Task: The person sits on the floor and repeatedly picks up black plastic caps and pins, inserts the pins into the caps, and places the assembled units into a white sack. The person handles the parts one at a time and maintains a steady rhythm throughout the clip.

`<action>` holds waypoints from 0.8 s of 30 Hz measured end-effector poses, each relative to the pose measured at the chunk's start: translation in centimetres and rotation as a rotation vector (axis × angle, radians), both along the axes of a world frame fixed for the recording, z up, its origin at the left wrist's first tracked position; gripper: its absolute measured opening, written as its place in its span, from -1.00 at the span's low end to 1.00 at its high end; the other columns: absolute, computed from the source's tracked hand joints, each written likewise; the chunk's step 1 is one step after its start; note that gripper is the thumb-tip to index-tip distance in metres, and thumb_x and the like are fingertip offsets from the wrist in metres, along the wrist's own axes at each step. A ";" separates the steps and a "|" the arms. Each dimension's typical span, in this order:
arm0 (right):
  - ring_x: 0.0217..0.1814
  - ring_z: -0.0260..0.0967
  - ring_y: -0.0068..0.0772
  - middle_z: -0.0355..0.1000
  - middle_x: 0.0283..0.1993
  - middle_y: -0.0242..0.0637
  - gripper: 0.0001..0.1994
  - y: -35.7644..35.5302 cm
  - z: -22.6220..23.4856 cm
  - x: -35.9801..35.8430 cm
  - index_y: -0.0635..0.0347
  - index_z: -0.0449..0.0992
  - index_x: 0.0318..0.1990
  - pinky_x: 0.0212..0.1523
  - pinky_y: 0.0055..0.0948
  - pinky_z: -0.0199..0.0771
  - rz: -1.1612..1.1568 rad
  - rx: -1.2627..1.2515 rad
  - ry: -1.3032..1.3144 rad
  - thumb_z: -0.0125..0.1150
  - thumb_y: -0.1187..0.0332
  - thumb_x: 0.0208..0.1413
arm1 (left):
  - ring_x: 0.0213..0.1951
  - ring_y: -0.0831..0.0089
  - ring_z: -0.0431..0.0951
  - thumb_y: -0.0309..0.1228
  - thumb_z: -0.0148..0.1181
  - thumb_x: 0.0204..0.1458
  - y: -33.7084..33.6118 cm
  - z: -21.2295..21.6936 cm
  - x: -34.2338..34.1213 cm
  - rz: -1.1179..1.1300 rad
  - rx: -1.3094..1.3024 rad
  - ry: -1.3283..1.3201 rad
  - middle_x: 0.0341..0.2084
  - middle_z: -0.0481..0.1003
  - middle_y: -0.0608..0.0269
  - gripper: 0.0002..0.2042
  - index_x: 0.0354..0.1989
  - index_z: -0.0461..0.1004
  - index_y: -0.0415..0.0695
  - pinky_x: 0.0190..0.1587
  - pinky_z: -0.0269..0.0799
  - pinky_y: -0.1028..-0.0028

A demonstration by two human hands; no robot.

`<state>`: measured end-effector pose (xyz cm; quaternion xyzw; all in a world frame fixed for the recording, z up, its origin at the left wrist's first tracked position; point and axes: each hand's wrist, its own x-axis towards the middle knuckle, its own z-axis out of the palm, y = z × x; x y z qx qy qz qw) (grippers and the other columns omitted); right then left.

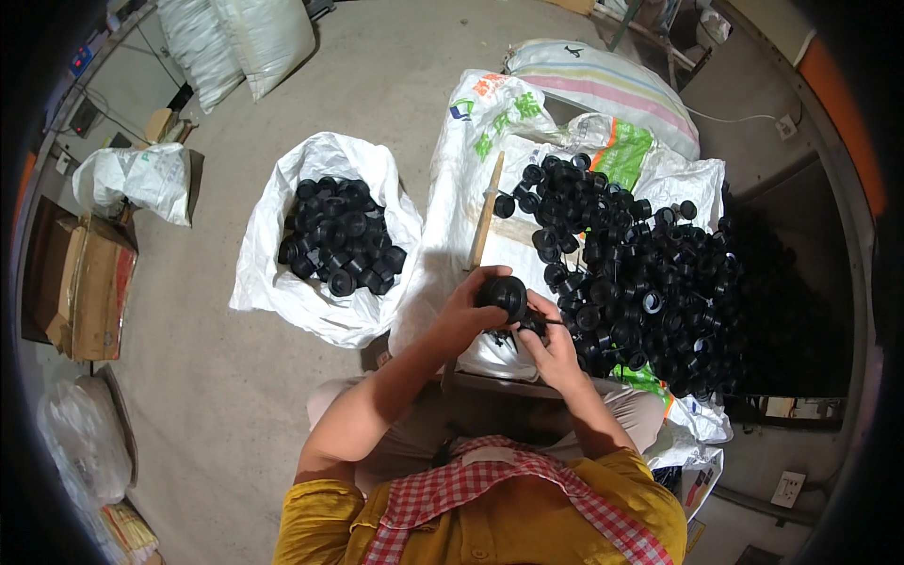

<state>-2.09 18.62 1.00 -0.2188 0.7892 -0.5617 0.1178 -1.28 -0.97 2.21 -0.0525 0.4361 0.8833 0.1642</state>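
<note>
My left hand (463,315) is closed round a black round plastic cap (505,296) in front of my body. Right beside it, my right hand (552,349) pinches a smaller black plastic piece (533,322) with a thin dark stem sticking out to the right. The two pieces are close together; whether they touch I cannot tell. To the right of my hands a large heap of black plastic parts (621,282) is spread over the work surface. Some of these show round rims and thin stems.
A wooden stick (487,212) lies along the white sack sheet (452,217). On the floor to the left, an open white sack (254,273) holds black caps (339,235). Full sacks (603,80) stand behind the heap; a cardboard box (99,287) is at the far left.
</note>
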 end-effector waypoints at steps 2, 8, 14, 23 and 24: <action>0.01 0.31 -0.27 0.32 -0.02 -0.15 -0.54 -0.3 0.8 -0.3 0.24 0.27 0.08 0.03 -0.34 0.32 -0.004 0.239 0.213 0.22 0.59 -0.02 | -0.12 0.40 0.45 -0.63 0.13 -0.22 -0.4 -1.4 0.4 -0.043 0.006 0.045 -0.08 0.37 0.20 -0.38 0.16 0.22 -0.14 -0.07 0.44 0.42; -0.20 0.36 -0.11 0.37 -0.26 -0.13 -0.61 0.2 1.5 -0.5 0.22 0.31 -0.05 -0.14 -0.28 0.37 0.000 0.262 0.483 0.20 0.65 -0.08 | -0.06 0.45 0.42 -0.57 0.12 -0.19 -0.7 0.9 0.7 -0.231 -0.749 0.183 -0.15 0.44 0.22 -0.51 0.04 0.34 -0.15 -0.02 0.34 0.47; -0.26 0.36 -0.41 0.42 -0.36 -0.29 -0.89 0.7 0.9 0.4 0.26 0.40 -0.24 -0.18 -0.47 0.33 0.084 0.179 -0.335 0.14 0.52 0.07 | -0.05 0.27 0.47 -0.55 0.16 -0.22 -0.5 -0.3 0.6 -0.119 -1.492 1.096 -0.15 0.48 0.21 -0.67 -0.18 0.44 -0.14 0.01 0.38 0.30; -0.31 0.25 -0.29 0.37 -0.48 -0.27 -0.72 1.5 0.8 0.7 0.15 0.45 -0.29 -0.31 -0.36 0.24 0.215 -0.966 -0.801 0.16 0.11 0.12 | -0.11 0.36 0.52 -0.37 0.02 0.15 -2.3 1.5 -0.2 0.262 -0.203 0.384 -0.19 0.49 0.12 -0.79 -0.14 0.43 -0.22 -0.10 0.47 0.35; -0.29 0.23 -0.29 0.34 -0.43 -0.30 -0.75 0.3 -1.0 -0.4 0.11 0.41 -0.18 -0.24 -0.31 0.29 0.061 -1.065 -0.809 0.14 0.14 0.15 | -0.11 0.35 0.52 -0.37 0.02 0.14 -1.6 0.3 0.1 0.146 -0.297 0.258 -0.17 0.48 0.11 -0.76 -0.08 0.42 -0.22 -0.10 0.47 0.36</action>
